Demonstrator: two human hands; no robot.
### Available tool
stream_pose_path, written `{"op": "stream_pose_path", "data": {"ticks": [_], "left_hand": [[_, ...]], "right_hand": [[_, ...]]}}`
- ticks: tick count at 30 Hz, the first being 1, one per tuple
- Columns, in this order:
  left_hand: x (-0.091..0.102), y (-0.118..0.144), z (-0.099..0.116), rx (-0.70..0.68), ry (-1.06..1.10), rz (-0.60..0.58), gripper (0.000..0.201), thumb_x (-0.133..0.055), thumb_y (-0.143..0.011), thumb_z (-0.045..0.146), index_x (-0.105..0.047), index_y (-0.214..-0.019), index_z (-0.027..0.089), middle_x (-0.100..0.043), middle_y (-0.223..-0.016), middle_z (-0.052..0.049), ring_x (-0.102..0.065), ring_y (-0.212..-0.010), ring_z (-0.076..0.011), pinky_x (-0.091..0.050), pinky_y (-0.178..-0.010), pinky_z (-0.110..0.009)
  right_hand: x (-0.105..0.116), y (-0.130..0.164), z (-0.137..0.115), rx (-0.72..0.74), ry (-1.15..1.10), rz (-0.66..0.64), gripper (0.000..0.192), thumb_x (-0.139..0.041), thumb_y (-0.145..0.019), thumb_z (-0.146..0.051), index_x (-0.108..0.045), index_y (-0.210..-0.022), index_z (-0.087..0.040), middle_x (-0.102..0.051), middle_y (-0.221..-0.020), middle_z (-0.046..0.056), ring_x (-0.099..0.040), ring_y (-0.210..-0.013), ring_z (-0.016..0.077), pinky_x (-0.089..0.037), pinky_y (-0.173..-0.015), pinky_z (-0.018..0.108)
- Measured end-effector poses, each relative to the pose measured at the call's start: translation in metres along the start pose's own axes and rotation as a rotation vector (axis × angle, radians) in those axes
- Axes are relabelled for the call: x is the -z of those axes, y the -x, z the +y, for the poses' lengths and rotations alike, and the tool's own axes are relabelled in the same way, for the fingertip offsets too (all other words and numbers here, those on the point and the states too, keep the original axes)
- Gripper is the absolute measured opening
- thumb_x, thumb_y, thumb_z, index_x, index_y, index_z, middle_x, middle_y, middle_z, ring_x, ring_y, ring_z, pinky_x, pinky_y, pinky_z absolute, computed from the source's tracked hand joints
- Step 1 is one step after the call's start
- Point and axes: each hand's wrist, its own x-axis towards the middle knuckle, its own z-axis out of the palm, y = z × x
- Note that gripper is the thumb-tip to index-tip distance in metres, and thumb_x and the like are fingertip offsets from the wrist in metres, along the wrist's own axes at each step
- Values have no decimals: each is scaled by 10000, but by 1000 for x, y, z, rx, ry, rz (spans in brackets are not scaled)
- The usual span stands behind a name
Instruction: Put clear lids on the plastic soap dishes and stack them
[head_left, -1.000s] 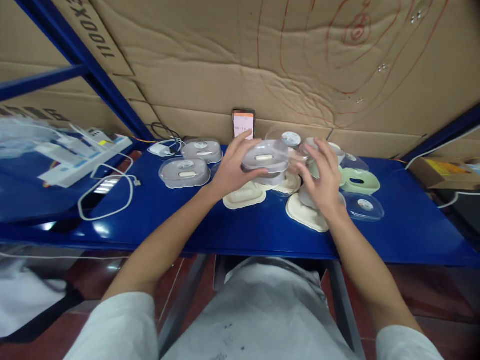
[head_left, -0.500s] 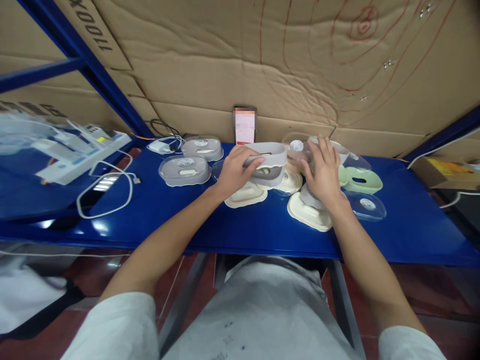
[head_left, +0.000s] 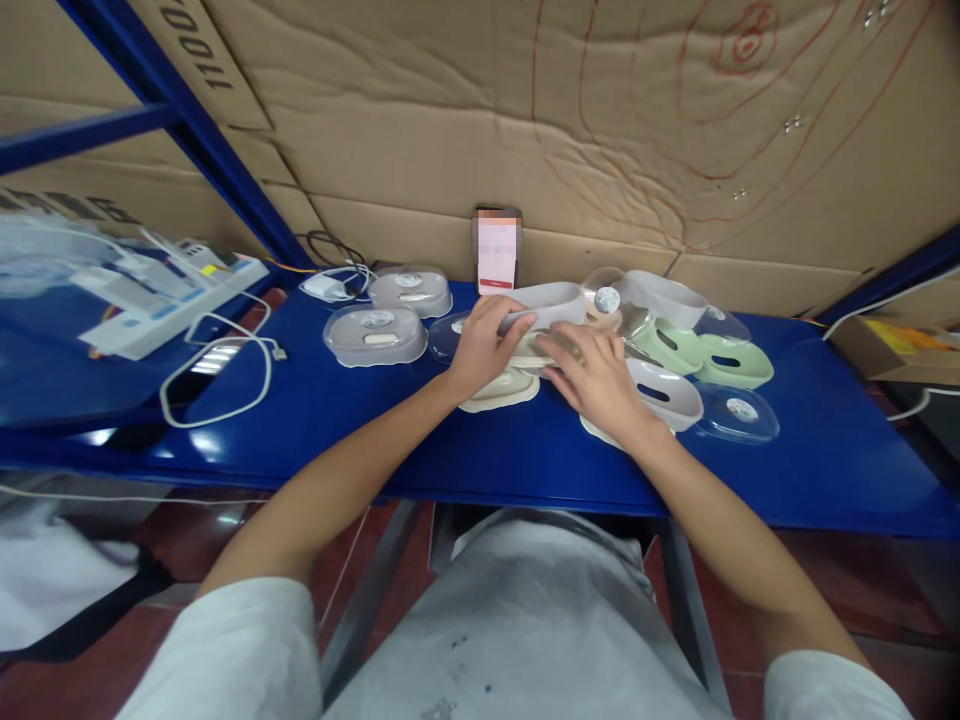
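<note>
My left hand (head_left: 484, 345) grips a grey plastic tray (head_left: 551, 303), holding it up on its edge just above the blue shelf (head_left: 420, 440). My right hand (head_left: 596, 385) lies flat, fingers spread, on a cream piece (head_left: 534, 350) below that tray. A cream lid (head_left: 499, 390) lies under my left hand. A grey dish with a slot (head_left: 667, 392) sits just right of my right hand, on a cream base.
Two closed grey boxes (head_left: 375, 335) (head_left: 411, 290) stand at the left. Green dishes (head_left: 731, 360) and a clear lid (head_left: 739, 413) lie at the right. A phone (head_left: 496, 250) leans on the cardboard wall. A white cable (head_left: 217, 375) and charger (head_left: 326, 288) lie left.
My left hand has tipped the grey tray from flat to on edge and lowered it. My right hand left the clear lids at the back and moved left onto the cream piece.
</note>
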Motion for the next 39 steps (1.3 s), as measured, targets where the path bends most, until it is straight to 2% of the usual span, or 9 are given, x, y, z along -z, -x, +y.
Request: {"op": "stream_pose_path", "data": {"ticks": [6,10,15,19,23,27,30,34,39], "left_hand": [[-5,2,-3,1,13,34,352,-450,-1145,498,-621,-977,240,-735,-995,-54,-668,-991,-206,-519,-958,-372],[-3,0,1,-12,38,83,357,-427,-1151,491,-625,-1011,228,-736,-1018,-64,-666,-1003,-207,-514,-969,-384],[14,-10,9,-52,74,216,315,-447,-1154,450,-647,-1062,225,-737,-1067,-74,-677,-1040,-211,-529,-946,-388],[28,-16,15,-206,41,155,266,-466,-1153,396,-673,-1144,229,-750,-1136,-96,-675,-1116,-232,-516,-1010,-440],[15,-4,38,-349,30,-94,247,-545,-1126,413,-716,-1147,237,-770,-1152,-82,-683,-1137,-236,-524,-1055,-446],[-15,19,72,-534,-140,-382,261,-534,-1135,383,-734,-1123,216,-764,-1199,-70,-643,-1209,-247,-417,-1213,-485],[-31,26,88,-580,-206,-420,262,-519,-1144,355,-736,-1123,210,-757,-1188,-51,-645,-1195,-229,-377,-1238,-454],[-43,19,88,-496,-251,-408,297,-489,-1159,382,-721,-1164,197,-744,-1184,-57,-654,-1186,-220,-410,-1183,-434],[-57,10,84,-456,-299,-429,291,-455,-1170,331,-722,-1187,218,-746,-1190,-49,-682,-1146,-206,-313,-1256,-517]], "right_hand": [[2,2,-1,61,36,-11,301,-566,-1102,-347,-723,-1337,-243,-608,-1576,144,-561,-1404,327,-362,-1161,514],[3,-2,3,94,-44,83,222,-577,-1110,-319,-754,-1204,-225,-750,-1374,100,-666,-1254,268,-381,-1129,474],[45,10,-7,130,-189,54,152,-611,-1094,-275,-731,-1155,-206,-804,-1181,73,-722,-1109,232,-443,-1088,455],[92,77,-13,46,-207,102,226,-710,-1022,-185,-713,-1245,-223,-795,-1232,74,-741,-1136,230,-477,-1135,477],[113,171,29,-358,-21,334,165,-775,-971,-276,-762,-1134,-259,-816,-1100,70,-775,-1068,297,-551,-1028,513],[112,229,94,-656,119,368,187,-721,-999,-437,-776,-1083,-280,-813,-1109,115,-772,-1091,340,-584,-984,508],[101,239,125,-684,141,260,325,-632,-1032,-542,-775,-1060,-251,-814,-1118,121,-772,-1086,333,-581,-984,498],[78,227,132,-686,137,178,470,-524,-1064,-610,-769,-1098,-210,-820,-1158,113,-765,-1120,324,-545,-1050,535],[62,210,125,-595,-9,161,356,-571,-1065,-509,-745,-1204,-232,-794,-1266,114,-728,-1237,307,-532,-1115,513]]}}
